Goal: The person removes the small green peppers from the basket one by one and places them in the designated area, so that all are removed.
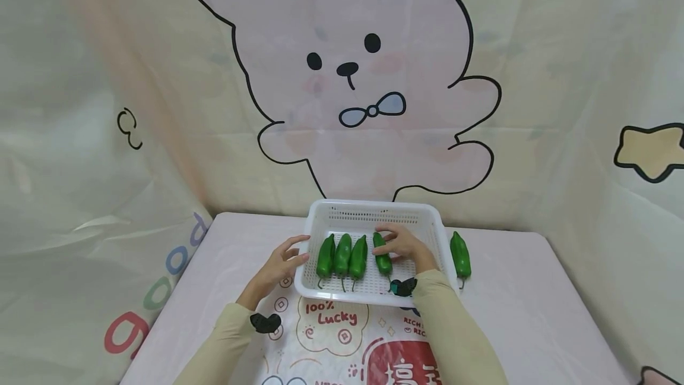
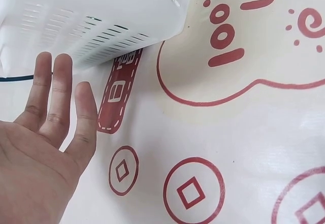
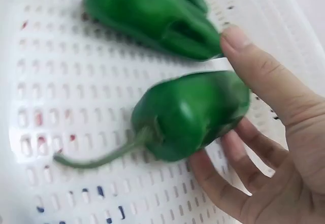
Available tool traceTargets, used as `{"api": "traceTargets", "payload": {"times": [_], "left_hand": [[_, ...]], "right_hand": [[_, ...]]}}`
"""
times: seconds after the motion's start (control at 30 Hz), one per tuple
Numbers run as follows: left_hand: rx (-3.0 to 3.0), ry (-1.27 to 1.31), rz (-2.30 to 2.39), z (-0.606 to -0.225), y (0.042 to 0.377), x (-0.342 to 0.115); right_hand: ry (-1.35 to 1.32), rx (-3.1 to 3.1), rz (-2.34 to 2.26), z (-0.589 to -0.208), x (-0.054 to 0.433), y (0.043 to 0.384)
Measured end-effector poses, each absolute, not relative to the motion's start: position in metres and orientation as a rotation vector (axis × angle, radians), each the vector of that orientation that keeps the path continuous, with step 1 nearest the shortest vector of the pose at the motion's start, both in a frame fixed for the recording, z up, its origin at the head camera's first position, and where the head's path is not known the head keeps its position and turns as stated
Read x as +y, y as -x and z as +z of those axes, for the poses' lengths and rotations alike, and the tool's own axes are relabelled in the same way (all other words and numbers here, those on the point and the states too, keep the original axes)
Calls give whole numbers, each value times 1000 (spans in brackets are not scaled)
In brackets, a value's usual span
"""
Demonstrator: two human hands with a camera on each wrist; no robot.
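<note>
A white perforated plastic basket (image 1: 374,297) sits on the table. Three green peppers (image 1: 342,254) lie side by side in its left half. To their right is another green pepper (image 3: 190,115), its stem toward the near side. My right hand (image 1: 402,245) is around this pepper, the fingers beside and partly behind it; in the right wrist view the thumb stands apart from it. At the basket's left wall is my left hand (image 2: 51,132), fingers spread; whether the fingertips touch the wall I cannot tell.
One more green pepper (image 1: 461,255) lies on the table just outside the basket's right wall. A printed cloth (image 1: 333,328) with red lettering covers the near part of the table. Behind rises a curtain (image 1: 534,135) with a cartoon animal.
</note>
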State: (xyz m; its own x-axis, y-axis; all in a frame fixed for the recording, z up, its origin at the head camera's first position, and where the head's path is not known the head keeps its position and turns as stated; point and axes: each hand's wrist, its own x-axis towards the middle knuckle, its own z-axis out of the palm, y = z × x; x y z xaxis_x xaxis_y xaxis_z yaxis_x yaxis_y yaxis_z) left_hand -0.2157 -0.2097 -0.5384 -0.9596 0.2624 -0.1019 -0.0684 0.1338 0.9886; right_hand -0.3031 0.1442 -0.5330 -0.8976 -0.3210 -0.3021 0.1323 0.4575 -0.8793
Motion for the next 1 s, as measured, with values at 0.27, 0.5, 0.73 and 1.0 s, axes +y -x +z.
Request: {"api": "traceTargets", "payload": {"times": [0.27, 0.5, 0.73, 1.0], "left_hand": [[2168, -194, 1908, -540, 216, -209], [2162, -203, 1916, -540, 216, -210], [2172, -220, 1901, -539, 216, -209], [2178, -231, 1895, -538, 215, -209]], "right_hand": [[123, 2339, -1420, -539, 141, 304], [122, 2205, -1563, -536, 145, 304], [153, 2054, -1658, -534, 145, 306], [160, 1845, -1789, -533, 146, 307]]}}
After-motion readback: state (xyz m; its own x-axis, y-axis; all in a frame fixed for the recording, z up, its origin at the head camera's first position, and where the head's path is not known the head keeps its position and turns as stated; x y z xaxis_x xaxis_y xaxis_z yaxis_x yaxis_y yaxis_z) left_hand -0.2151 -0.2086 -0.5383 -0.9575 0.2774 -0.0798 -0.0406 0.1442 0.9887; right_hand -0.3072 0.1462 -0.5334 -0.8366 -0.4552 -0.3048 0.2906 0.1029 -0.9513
